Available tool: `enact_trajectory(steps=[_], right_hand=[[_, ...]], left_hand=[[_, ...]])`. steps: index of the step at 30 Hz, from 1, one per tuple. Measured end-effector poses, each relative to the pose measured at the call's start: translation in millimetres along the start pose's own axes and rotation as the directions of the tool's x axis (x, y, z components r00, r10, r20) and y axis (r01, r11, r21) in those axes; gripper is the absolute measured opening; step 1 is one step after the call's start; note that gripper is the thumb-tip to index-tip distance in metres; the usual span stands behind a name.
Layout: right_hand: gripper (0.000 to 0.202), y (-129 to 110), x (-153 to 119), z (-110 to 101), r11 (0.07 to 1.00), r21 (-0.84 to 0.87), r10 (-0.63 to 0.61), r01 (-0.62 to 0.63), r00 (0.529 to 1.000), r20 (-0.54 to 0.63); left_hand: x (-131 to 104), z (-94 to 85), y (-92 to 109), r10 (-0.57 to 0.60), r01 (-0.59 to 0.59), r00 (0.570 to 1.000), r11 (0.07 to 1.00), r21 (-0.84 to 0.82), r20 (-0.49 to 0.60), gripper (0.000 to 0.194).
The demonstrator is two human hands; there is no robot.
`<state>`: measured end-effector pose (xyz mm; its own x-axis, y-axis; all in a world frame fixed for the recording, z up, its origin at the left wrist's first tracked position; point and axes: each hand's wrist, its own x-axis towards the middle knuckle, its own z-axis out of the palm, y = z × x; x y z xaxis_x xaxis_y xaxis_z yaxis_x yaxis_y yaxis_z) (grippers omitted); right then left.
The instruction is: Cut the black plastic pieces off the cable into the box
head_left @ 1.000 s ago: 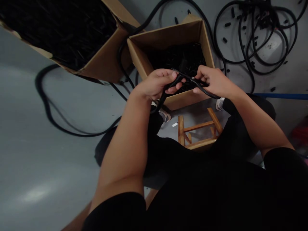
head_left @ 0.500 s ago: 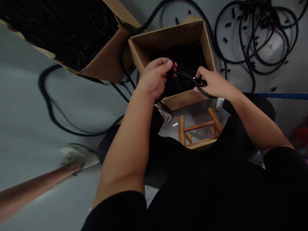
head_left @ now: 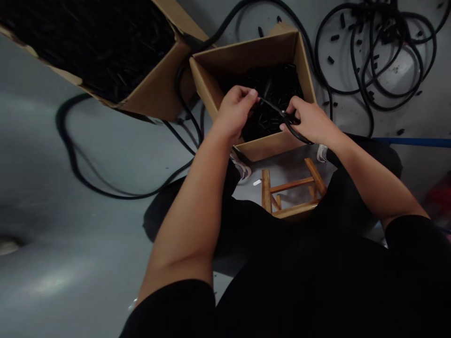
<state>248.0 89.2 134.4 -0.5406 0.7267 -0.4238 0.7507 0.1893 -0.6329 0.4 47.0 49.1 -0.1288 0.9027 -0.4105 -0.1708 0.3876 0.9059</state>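
My right hand grips a pair of black-handled scissors, with fingers through the handles. Their blades are closed together and point left, toward the fingertips of my left hand. That hand is pinched on a black rubber tube, mostly hidden by the fingers; a little dark end shows above them. Both hands are over a cardboard box holding many short black tube pieces. A dark blurred piece appears just above the scissors, inside the box's outline.
A larger carton full of black pieces stands at upper left. Long black tubing loops over the floor, with more coils and scattered pieces at upper right. A wooden stool lies between my legs. A blue bar is at right.
The scissors' blades have come together, and a blurred dark piece now shows above the box. My left hand shifted slightly right. Another person's leg and shoe at left have moved mostly out of view.
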Motion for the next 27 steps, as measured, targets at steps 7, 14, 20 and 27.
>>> enact_trajectory(steps=[7,14,20,27], right_hand=[[0.038,4.1,2.7,1.6,0.998,0.023,0.056,-0.056,0.998,-0.027],[0.051,7.2,0.6,3.8,0.990,0.127,-0.054,0.059,0.998,-0.036],[0.045,-1.1,-6.3,-0.8,0.989,0.122,-0.072,0.078,0.996,-0.049],[0.041,-2.4,-12.3,-1.7,0.985,0.145,-0.084,0.089,0.996,-0.036]], left_hand=[[-4.9,7.3,-1.2,0.092,-0.102,0.993,0.984,0.148,0.074,0.035],[-22.0,13.5,15.6,0.068,-0.127,0.963,0.968,0.217,0.260,0.039],[-30.6,9.8,29.0,-0.016,-0.022,0.968,0.989,0.146,0.252,0.048],[-33.2,-1.4,45.3,-0.050,0.029,0.953,0.997,0.075,0.298,0.045]])
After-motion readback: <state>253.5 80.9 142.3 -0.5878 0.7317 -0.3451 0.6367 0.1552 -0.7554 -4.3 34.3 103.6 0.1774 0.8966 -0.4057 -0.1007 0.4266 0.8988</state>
